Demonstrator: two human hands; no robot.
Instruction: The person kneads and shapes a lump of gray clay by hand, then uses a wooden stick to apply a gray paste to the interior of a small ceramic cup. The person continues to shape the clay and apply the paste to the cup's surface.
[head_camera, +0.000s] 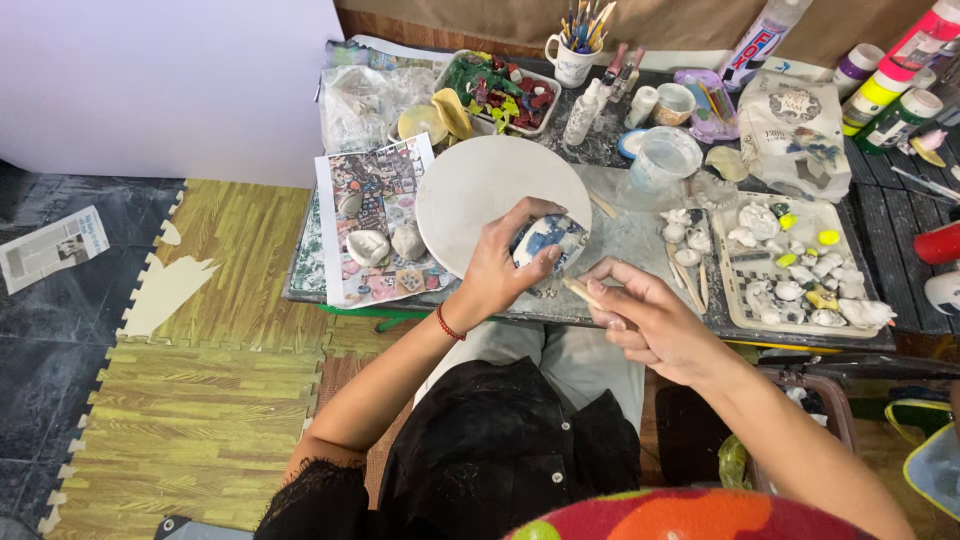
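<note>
1. Small rounded clay piece (548, 243), white with blue paint, held up over the near edge of the table (640, 240), just in front of a large round white plate (480, 195).
2. Left hand (505, 265) wrapped around that piece, fingers curled over its top; red bracelet (447, 324) at the wrist.
3. Right hand (645, 318) just beside it, pinching a thin wooden stick (582, 292) whose tip points toward the piece.
4. Right of the plate, a tray (735, 300) of small white and yellow clay figures; behind, a clear plastic cup (664, 157).
5. Left of the plate, a printed picture sheet (375, 190) carrying two pale clay lumps.
6. Farther back, a mug of brushes (572, 55), paint bottles (890, 95), a tray of coloured bits (500, 90).
7. Table surface dark, smeared, crowded.
8. Floor of yellow-green foam mats (200, 400) over dark tiles; a plain white wall (160, 80) behind.
</note>
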